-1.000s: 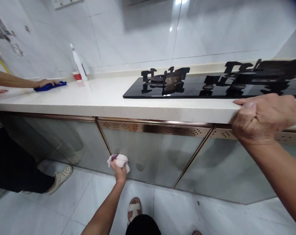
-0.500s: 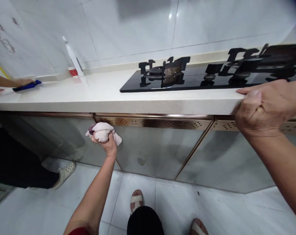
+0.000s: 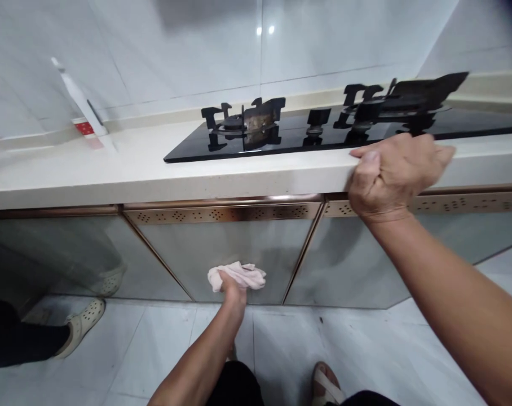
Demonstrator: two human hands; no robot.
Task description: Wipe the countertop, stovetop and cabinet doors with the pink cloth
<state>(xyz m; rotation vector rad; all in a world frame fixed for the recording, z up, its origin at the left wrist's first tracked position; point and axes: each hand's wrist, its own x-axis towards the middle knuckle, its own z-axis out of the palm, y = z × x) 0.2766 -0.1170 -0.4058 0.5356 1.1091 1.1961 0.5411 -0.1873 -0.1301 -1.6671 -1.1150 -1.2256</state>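
Observation:
My left hand (image 3: 234, 296) is closed around a pale pink cloth (image 3: 247, 276). It presses the cloth to the lower part of the middle grey cabinet door (image 3: 222, 242). Part of the fingers is covered by the folds. At the front of the white countertop (image 3: 129, 179), my right hand (image 3: 395, 175) is closed over the edge, just in front of the black gas stove (image 3: 256, 148); some of its fingers are hidden from view.
A red and white cup (image 3: 83, 127) and a tall white tube-like item (image 3: 77, 90) stand near the back wall. On the left, another person's pale clog (image 3: 84, 324) is on the tiled floor (image 3: 154, 344). Perforated copper-coloured trim (image 3: 222, 213) runs above the doors.
My left hand has moved the cloth down and right, from the top corner of the middle door to its lower part. My right hand stays on the counter edge. The view has shifted right.

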